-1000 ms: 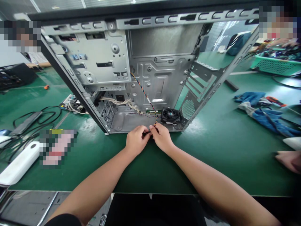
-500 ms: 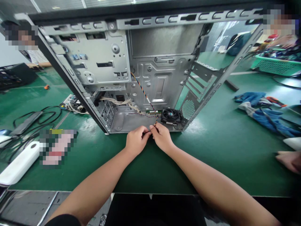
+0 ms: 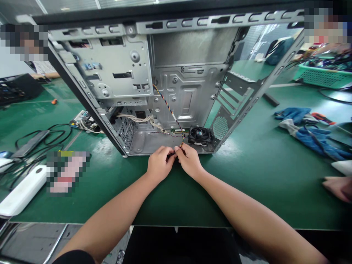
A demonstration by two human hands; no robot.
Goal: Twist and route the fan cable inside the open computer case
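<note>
Head view: left hand (image 3: 160,163) and right hand (image 3: 190,161) nearly as before, fingers (image 3: 177,149) in a pinch on the multicoloured cable (image 3: 169,110).

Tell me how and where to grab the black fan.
Hold the black fan by opposite edges of its frame, likely best from above through the open side of the computer case: its bladed face looks upward and nothing covers it.

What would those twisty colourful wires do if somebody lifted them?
The twisty colourful wires would probably bend easily, since they're thin and curve just above the right hand. They're likely light, being so slim. They might pull tight, because their upper part disappears behind the metal cage.
</note>
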